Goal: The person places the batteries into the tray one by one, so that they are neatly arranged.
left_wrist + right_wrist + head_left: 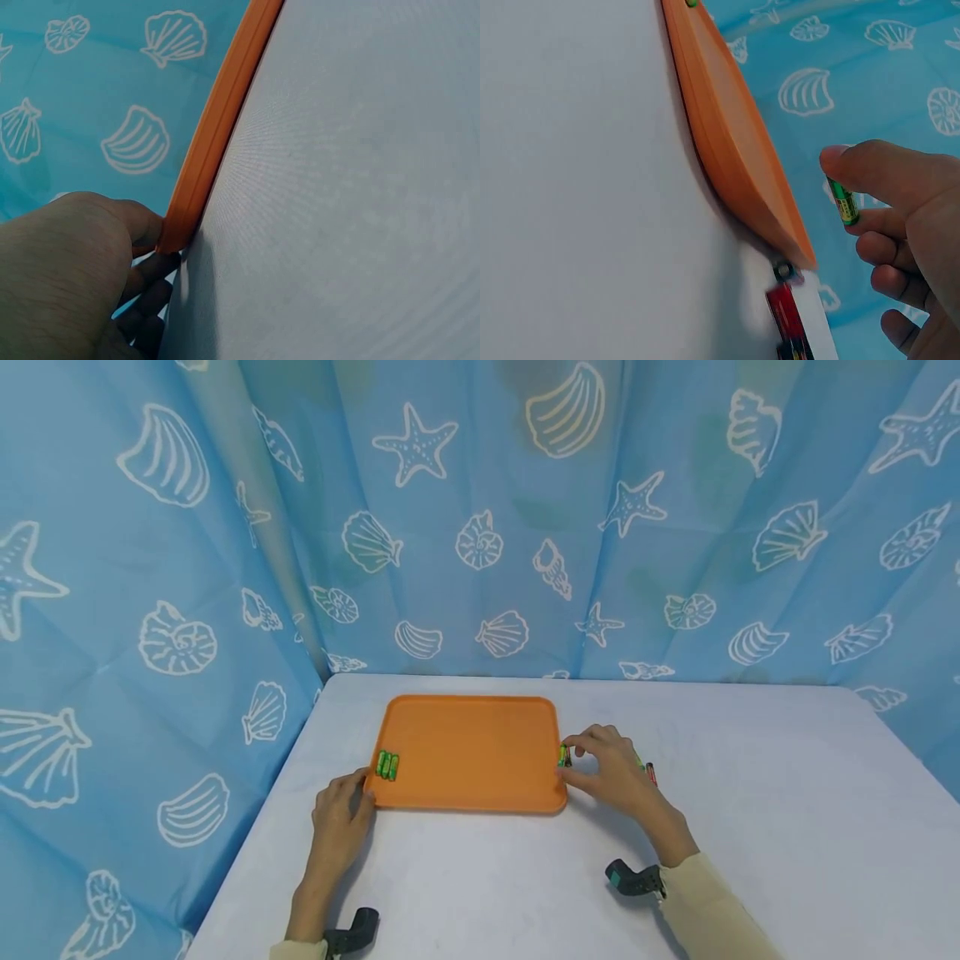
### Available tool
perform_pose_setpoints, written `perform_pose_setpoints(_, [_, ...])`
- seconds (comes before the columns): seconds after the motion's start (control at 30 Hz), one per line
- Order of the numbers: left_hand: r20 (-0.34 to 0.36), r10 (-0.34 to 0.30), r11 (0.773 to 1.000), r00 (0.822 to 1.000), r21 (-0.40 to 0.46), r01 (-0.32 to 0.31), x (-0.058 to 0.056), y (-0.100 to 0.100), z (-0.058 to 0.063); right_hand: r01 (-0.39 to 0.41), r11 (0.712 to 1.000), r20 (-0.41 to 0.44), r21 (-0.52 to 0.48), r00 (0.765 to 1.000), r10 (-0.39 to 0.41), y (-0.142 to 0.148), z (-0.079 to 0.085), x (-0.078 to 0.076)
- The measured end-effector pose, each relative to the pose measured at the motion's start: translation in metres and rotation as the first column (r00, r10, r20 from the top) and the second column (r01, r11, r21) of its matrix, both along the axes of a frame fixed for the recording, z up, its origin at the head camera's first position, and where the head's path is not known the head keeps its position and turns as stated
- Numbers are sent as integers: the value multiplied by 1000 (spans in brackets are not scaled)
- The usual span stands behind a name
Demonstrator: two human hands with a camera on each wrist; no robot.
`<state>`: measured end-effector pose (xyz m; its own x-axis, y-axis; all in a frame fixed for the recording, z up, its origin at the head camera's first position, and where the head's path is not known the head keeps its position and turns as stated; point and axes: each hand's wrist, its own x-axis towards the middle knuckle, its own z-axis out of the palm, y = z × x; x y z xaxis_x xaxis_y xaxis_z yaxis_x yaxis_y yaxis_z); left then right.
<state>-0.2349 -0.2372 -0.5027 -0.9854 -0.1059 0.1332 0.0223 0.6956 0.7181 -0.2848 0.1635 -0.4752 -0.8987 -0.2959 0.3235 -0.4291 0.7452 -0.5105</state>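
My right hand pinches a small green battery between thumb and fingertip, at the right rim of the orange tray. Three green batteries lie side by side inside the tray near its left end. At the tray's near left corner, my left hand holds the rim, thumb and fingers about the edge; the left wrist view shows the thumb against the tray's end. Some of its fingers are partly hidden behind the corner.
Beyond my right hand, a red battery and a green one lie on the white table, partly covered by the hand. The right wrist view shows red and black batteries by the tray's end. A blue shell-patterned curtain hangs behind.
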Motion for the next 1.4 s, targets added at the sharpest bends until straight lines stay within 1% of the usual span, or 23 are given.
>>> perform_pose_setpoints(0.23, [-5,5,1000,1000,5,-5,1,0,-2,-48,999,-17,-14,999,47,-21,-4,-2])
perform_pose_setpoints(0.43, [-12,11,1000,1000,-11,-11,1,0,-3,-74,997,-17,2,997,74,-40,-6,-3])
perform_pose_setpoints(0.53, [-13,20,1000,1000,-12,-20,2,-1,-4,-90,996,-24,22,996,90,-50,-13,-6])
perform_pose_setpoints(0.67, [-20,12,1000,1000,-4,-13,2,-1,-5,-99,992,-35,73,994,102,-64,-20,-10])
perform_pose_setpoints(0.8, [-37,-4,1000,999,-1,4,0,-2,-5,-118,990,-38,77,992,121,-77,-20,-12])
perform_pose_setpoints(0.93, [-56,-5,1000,998,-1,5,-2,-3,-4,-135,988,-46,79,989,139,-91,-19,-14])
perform_pose_setpoints(1.03, [-59,0,1000,998,-7,0,-2,-3,-3,-142,986,-32,87,989,145,-102,-20,-15])
perform_pose_setpoints(1.3, [-32,16,1000,999,-11,-16,-4,-1,-4,-167,981,6,99,986,168,-125,-22,-18])
perform_pose_setpoints(1.4, [-40,23,1000,999,-11,-24,-3,0,-3,-175,979,17,109,985,174,-133,-23,-19])
